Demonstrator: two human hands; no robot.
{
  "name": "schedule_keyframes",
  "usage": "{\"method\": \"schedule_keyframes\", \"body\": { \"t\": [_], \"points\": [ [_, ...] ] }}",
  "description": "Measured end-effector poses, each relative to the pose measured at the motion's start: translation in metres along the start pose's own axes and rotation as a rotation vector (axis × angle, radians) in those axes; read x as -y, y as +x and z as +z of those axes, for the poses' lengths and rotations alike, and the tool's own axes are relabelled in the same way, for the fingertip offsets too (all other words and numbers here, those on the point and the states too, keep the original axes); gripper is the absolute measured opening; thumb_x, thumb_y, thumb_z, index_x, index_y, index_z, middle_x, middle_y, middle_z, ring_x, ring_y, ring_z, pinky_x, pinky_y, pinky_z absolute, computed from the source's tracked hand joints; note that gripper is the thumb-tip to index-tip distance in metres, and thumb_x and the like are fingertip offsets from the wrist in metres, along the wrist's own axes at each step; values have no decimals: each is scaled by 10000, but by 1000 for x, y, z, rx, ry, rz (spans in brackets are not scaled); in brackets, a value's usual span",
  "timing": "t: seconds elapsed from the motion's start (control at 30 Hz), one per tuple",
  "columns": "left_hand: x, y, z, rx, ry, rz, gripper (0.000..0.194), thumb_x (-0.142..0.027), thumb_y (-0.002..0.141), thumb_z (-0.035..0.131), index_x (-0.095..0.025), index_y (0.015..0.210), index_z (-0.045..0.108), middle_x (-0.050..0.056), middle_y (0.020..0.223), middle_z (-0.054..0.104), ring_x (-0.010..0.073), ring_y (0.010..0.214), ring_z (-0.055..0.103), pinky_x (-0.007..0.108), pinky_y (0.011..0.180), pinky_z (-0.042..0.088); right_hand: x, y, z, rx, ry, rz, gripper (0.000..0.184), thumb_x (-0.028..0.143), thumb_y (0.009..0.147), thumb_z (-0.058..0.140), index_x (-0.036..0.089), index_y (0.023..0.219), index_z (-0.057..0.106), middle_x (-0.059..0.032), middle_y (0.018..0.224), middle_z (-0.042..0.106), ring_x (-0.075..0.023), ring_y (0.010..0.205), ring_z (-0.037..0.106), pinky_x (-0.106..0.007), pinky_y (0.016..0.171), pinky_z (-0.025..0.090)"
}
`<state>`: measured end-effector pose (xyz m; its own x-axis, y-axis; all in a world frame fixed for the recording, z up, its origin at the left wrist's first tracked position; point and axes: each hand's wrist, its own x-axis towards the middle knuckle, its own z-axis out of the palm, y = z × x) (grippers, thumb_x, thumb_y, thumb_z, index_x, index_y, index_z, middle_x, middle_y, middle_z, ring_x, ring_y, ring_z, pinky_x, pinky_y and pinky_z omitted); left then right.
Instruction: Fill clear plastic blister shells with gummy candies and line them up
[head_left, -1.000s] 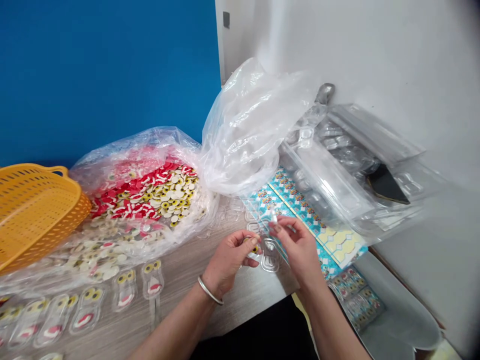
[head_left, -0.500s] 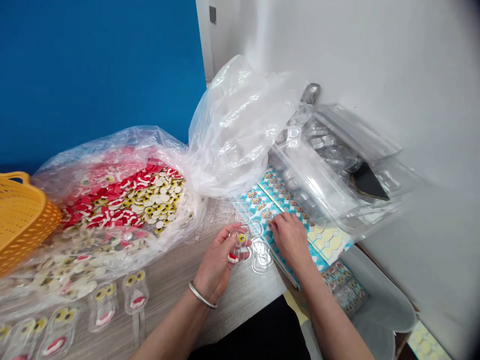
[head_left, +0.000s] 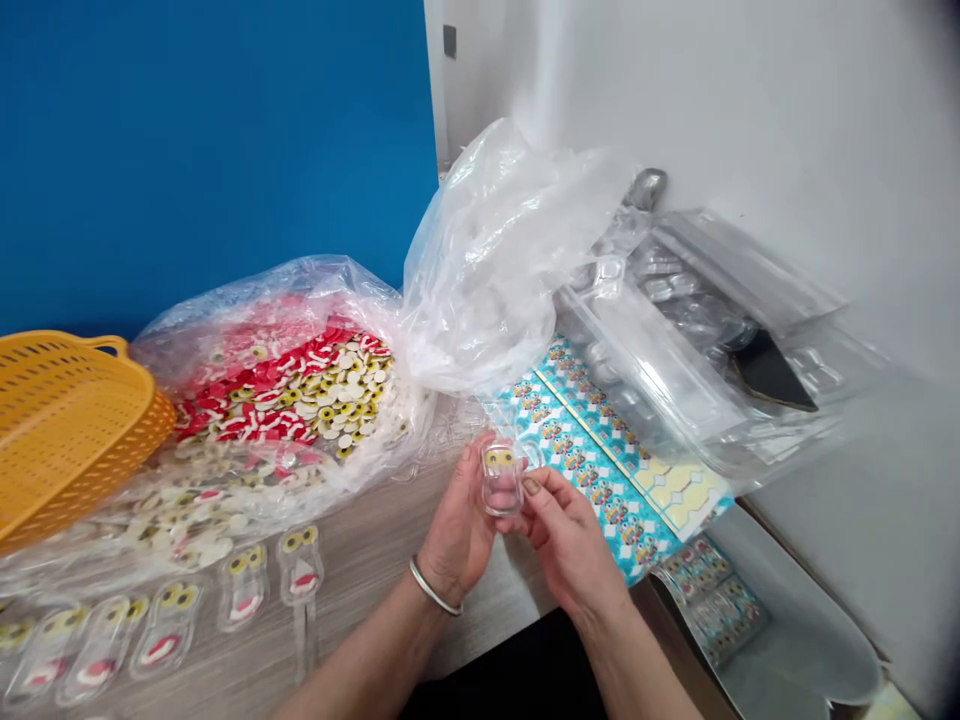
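Your left hand [head_left: 457, 530] and right hand [head_left: 566, 545] are closed on the clear blister [head_left: 501, 482], gripping it from both sides. Keep that pinch even and steady.

No words, brand names or numbers can be read in this view. The printed sheet [head_left: 592, 480] lying on the worktop [head_left: 360, 530] at right shows rows of small cartoon figures on turquoise, and any lettering among them is too small to make out. The smaller sheet [head_left: 709, 600] near right is equally tiny and unreadable. The blister [head_left: 501, 482] at centre shows only part of a yellow-eyed face, with no legible marking. The row of packed faces [head_left: 169, 625] at near left shows eyes and red mouths, and no readable marks can be made out on them.
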<state>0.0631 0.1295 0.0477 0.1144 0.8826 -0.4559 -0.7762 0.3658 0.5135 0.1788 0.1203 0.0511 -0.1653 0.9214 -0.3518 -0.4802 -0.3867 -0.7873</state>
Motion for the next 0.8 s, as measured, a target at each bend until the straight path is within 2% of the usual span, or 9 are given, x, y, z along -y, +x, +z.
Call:
{"method": "schedule_keyframes", "body": {
  "t": [0.07,0.17,0.37,0.47,0.57,0.67,0.73,0.8],
  "points": [
    [1,-2,-1,-27,76,3,477,-428,833,737,-245,1251,597,84,1184,673,160,922,676,169,529,437,-10,-2,6,-29,-48,-37,259,445,831,749,202,817,659,-17,819,666,-150,698,624,-281,601,543],
    [1,-3,-5,-51,137,62,474,-282,793,782,-251,1232,606,65,1230,656,181,1029,666,182,594,463,-16,-3,6,-63,-207,-97,280,466,851,719,199,809,644,-10,782,645,-152,688,617,-278,592,543],
    [-4,-9,-10,-87,106,134,479,-222,723,818,-208,1165,633,47,1056,705,181,950,685,267,777,500,-12,-8,5,-139,-639,-186,288,454,899,619,207,756,578,24,628,559,-120,527,483,-245,492,402],
    [-8,-14,-13,-105,94,153,477,-211,692,834,-204,1131,647,47,1052,711,201,993,688,304,858,490,-12,-8,10,-137,-739,-226,251,436,883,633,209,783,590,1,684,601,-145,601,535,-268,564,433],
    [-12,-22,-21,-109,90,173,450,-212,698,829,-207,1112,654,57,1086,713,225,1053,677,338,914,480,-20,-7,16,-54,-674,-195,242,442,855,672,210,896,619,-12,757,633,-150,626,558,-271,572,448],
    [-17,-40,-35,-123,83,223,443,-219,713,818,-209,1123,652,65,1105,713,221,1083,659,338,937,470,-37,-11,26,97,-504,-44,312,482,826,707,207,955,633,4,712,615,-129,550,520,-240,472,395],
    [-23,-60,-51,-179,130,282,442,-227,723,810,-208,1133,643,57,1060,714,193,994,664,308,865,483,-55,-18,37,175,-436,38,327,496,809,730,204,919,632,24,648,588,-119,520,508,-232,462,397],
    [-32,-88,-74,-275,238,333,412,-237,734,799,-199,1114,644,39,965,705,157,842,647,276,751,484,-76,-30,53,252,-441,107,317,492,816,732,202,891,629,31,621,581,-119,528,529,-244,509,448]
  ]
}}
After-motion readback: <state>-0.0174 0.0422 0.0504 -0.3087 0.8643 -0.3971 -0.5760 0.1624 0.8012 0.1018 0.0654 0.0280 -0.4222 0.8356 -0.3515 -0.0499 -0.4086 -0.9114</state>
